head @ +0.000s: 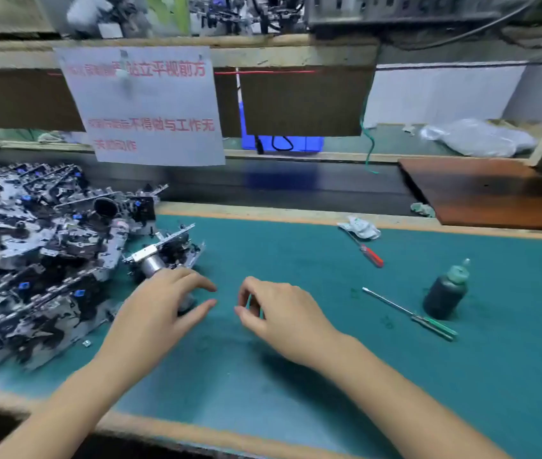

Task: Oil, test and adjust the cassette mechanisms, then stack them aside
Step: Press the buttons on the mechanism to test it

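Two bare hands hover over my green bench mat (296,376). My left hand (160,309) reaches with fingers spread and relaxed, gripping nothing, its fingertips at a cassette mechanism (166,256) lying at the edge of the big heap of mechanisms (31,253) on the left. My right hand (282,323) is loosely curled and empty. I'd lift that mechanism by its metal frame — not the motor can — and bring it to centre, near the oil bottle (447,291) and two screwdrivers.
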{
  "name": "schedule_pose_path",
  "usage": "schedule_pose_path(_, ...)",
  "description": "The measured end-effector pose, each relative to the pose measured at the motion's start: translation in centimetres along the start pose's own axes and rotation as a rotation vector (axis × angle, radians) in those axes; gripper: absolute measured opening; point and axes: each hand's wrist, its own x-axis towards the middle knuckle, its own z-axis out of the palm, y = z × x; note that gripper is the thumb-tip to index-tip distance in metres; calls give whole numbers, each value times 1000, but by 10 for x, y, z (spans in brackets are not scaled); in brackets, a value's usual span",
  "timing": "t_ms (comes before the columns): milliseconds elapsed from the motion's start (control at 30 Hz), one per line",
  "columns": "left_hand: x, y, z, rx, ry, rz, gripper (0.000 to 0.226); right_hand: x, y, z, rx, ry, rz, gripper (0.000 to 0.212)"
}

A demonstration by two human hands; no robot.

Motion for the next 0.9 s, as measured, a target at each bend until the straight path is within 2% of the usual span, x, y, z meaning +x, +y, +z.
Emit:
schedule_pose_path(100, -14, -43, -29, 105, 85, -120, 23, 48, -26, 32, 126, 15, 76, 21)
schedule_pose_path(267, -22, -68, -33, -44, 156, -364, 18, 111, -38, 58, 458, 132, 450, 46)
schedule_pose_path(333, -22, -65, -15, -88, 87, -488, 36, 128, -34, 61, 575, 140, 560, 44)
schedule_pose_path(400, -16, -61, 5, -146, -6, -609, 66, 137, -29, 62, 699, 122, 602, 30)
schedule_pose_path(467, -8, -56, 20, -282, 21, -691, 88, 138, -27, 62, 757, 116, 608, 34)
schedule_pose_path(600, 2, -55, 34, -286, 92, -688, 103, 132, -25, 58, 725, 135, 562, 35)
schedule_pose_path(800, 2, -48, 39, -258, 12, -595, 93, 100, -10, 39, 772, 145, 581, 26)
schedule_pose_path(900, -1, -29, 45, -268, -18, -508, 95, 71, 6, 28, 827, 192, 616, 17)
